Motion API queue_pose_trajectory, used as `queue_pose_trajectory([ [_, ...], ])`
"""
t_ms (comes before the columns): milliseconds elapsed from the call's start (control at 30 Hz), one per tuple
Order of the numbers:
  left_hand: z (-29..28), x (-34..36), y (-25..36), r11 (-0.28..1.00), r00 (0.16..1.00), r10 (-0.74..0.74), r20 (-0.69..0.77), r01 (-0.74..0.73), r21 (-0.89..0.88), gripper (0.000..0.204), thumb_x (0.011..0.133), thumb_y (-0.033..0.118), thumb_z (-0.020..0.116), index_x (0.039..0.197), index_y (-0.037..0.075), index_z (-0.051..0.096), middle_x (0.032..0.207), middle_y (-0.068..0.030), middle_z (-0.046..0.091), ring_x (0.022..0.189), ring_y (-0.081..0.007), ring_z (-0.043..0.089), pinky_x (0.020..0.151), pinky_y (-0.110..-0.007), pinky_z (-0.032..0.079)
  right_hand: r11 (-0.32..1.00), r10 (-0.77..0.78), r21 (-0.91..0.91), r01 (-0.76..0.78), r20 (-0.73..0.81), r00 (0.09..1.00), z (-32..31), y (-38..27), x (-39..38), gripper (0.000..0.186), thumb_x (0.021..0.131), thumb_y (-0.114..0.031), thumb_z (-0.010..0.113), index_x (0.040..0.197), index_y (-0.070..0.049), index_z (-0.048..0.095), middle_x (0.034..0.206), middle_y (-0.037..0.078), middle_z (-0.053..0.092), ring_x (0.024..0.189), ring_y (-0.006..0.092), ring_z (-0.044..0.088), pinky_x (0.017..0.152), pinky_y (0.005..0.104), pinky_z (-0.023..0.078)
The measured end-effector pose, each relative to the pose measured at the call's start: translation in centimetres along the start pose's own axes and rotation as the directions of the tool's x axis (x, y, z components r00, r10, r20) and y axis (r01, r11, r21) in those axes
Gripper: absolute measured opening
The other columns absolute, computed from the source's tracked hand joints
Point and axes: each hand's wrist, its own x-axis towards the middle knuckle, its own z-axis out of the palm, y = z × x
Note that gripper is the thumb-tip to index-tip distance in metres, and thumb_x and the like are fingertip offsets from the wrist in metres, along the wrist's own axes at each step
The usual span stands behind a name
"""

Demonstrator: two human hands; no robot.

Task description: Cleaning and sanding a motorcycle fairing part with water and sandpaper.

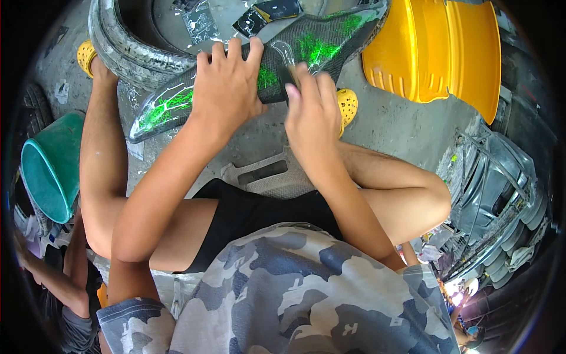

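Note:
A long, curved dark panel (274, 59), with a mesh look and bright green and white streaks, lies across the front of me. It overlaps the edge of a worn tire (138, 56). My left hand (227, 85) is spread over its middle, fingers bent toward the far edge and thumb at the near edge, gripping it. My right hand (312, 100) pinches a thin, dark flat piece (288, 76) with a tan edge against the panel; its exact kind is blurred. Whitish smears mark the surface beside that piece.
Dark sheets (197, 23) lie within the tire ring. A glossy yellow curved panel (433, 50) stands at the far right, a green bucket (53, 165) at the left. Stacked dark parts (495, 189) fill the right side. Another person's arm (56, 280) shows at lower left.

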Motion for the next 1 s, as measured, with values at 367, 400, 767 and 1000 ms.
queue_pose_trajectory([
  [367,0.1,0.2,0.2,1.0,0.999,-0.028,0.02,0.028,0.0,0.093,0.05,0.038,0.085,0.127,0.006,0.044,0.107,-0.0144,0.055,0.102,-0.0316,0.055,0.086,-0.045,0.044,0.996,-0.006,0.088,0.007,-0.011,1.0,0.0,0.2,-0.1,0.028,0.083,-0.004,0.06,0.11,0.003,0.058,0.09,0.019,0.053,0.083,0.0375,0.054,0.073,0.0437,0.044],
  [400,0.2,0.4,0.3,1.0,1.0,-0.016,0.023,0.016,-0.006,0.093,0.05,0.038,0.085,0.127,0.006,0.044,0.107,-0.0144,0.055,0.102,-0.0316,0.055,0.086,-0.045,0.044,0.999,-0.023,0.028,0.024,-0.029,0.999,0.1,0.1,0.7,0.028,0.083,-0.005,0.06,0.11,0.003,0.058,0.09,0.019,0.053,0.082,0.037,0.054,0.073,0.0431,0.044],
  [767,-0.4,0.4,0.5,0.999,0.996,-0.032,0.077,0.033,-0.003,0.1,0.049,0.042,0.087,0.132,0.006,0.042,0.109,-0.0147,0.053,0.107,-0.0312,0.052,0.088,-0.045,0.041,0.983,0.064,0.171,-0.063,0.002,0.998,-0.1,1.3,2.5,0.028,0.082,-0.006,0.063,0.107,0.004,0.061,0.09,0.017,0.058,0.08,0.0284,0.059,0.072,0.0362,0.049],
  [1000,-0.5,0.5,0.0,0.996,1.0,0.009,0.029,-0.006,-0.085,0.101,0.062,0.067,0.07,0.137,0.005,0.043,0.114,-0.0168,0.053,0.113,-0.034,0.049,0.096,-0.047,0.034,0.585,0.45,0.717,-0.378,0.101,0.887,-4.6,4.0,1.5,0.023,0.085,-0.004,0.063,0.106,0.004,0.057,0.091,0.01,0.061,0.078,0.0107,0.056,0.068,0.0241,0.048],
])
